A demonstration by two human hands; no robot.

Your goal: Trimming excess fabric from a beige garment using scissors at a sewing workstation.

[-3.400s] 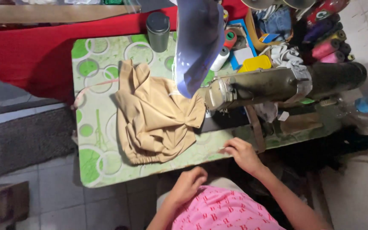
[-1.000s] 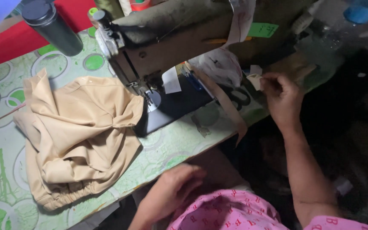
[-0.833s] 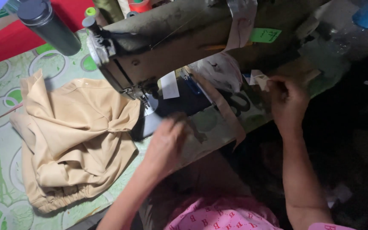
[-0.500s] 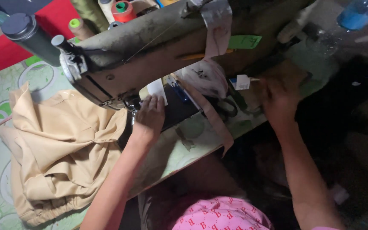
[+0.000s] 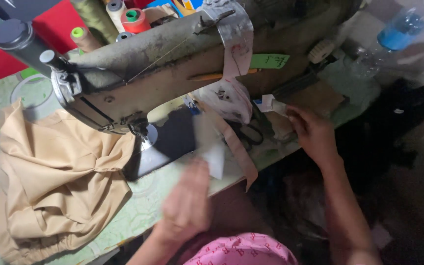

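Right hand (image 5: 315,135) grip on small white folded label (image 5: 269,103)

tan cloth (image 5: 55,181) on a desk (image 5: 6,105) patterned with green circles. grey-green sewing machine (image 5: 172,64). pink printed garment (image 5: 241,251) below.

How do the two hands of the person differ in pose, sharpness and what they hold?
The left hand is blurred by motion, low over the table edge, with a white piece at its fingers. The right hand is sharp, raised near the sewing machine, pinching a small white tag. The left is close to the beige cloth; the right is far from it. Both are bare.
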